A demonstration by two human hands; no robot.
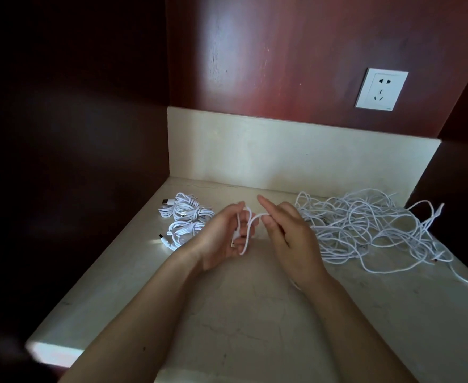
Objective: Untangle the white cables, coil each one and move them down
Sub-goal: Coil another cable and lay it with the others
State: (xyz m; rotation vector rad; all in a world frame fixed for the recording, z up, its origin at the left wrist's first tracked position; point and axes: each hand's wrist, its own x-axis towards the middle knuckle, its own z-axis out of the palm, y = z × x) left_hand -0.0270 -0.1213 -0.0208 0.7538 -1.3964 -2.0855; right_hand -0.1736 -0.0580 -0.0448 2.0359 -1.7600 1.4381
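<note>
Pale stone, head view: the counter (254, 313) is cream and veined, with a low backsplash (282, 150) of the same stone behind it.
Left hand: my left hand (221, 239) is raised over the middle of the counter with the palm turned inward. Its fingers are curled, with a loop of the white cable (246, 240) wound round them, and the plug end lies against my palm.
Right hand: my right hand (288, 239) sits just beside the left, its back to the camera. Thumb and bent fingers pinch the same cable near the top of the loop, and the index finger points straight out.
Cable run: a short bit of the cable shows under my right wrist; where it goes from there I cannot tell.
Tangled pile: the tangled pile (365, 225) of loose white cables lies at the back right of the counter, just right of my right hand. One strand trails toward the right edge.
Coiled bundles: the coiled bundles (185, 219) lie together at the back left, just beyond my left hand, with plugs sticking out to the left.
Wall: a red-brown wood panel (282, 51) carries a white socket (381, 89) above the tangle.
</note>
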